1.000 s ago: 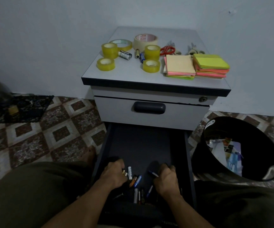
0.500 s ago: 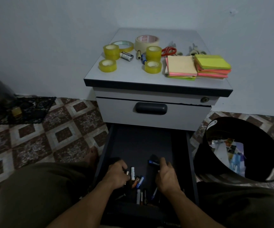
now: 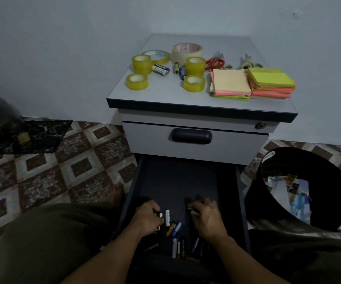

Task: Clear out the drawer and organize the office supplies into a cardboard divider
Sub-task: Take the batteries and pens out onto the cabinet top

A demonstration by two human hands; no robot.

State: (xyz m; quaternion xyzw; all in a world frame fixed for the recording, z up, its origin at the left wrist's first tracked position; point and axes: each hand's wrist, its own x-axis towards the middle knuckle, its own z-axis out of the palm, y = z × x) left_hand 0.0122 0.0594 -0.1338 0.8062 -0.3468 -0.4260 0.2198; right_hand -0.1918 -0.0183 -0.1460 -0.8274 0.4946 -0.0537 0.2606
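The dark lower drawer (image 3: 177,177) of the grey cabinet stands pulled open. Several loose batteries (image 3: 170,224) lie near its front end. My left hand (image 3: 148,219) is curled over batteries at the left of that pile and grips a few. My right hand (image 3: 205,215) is to the right, with its fingers curled round small dark items that look like batteries. On the cabinet top (image 3: 165,95) lie several tape rolls (image 3: 137,81), a few batteries (image 3: 161,69), red scissors (image 3: 214,63) and two sticky-note stacks (image 3: 230,85). No cardboard divider is in view.
A black waste bin (image 3: 268,203) with paper scraps stands right of the drawer. The upper drawer (image 3: 192,140) is closed. My knees flank the drawer on a patterned tile floor (image 3: 48,173). A dark mat (image 3: 32,136) and a pot lie at far left.
My right hand has moved slightly forward in the drawer and closed over small items; the blue-tipped battery it reached for is now hidden. My left hand stays on the battery pile.
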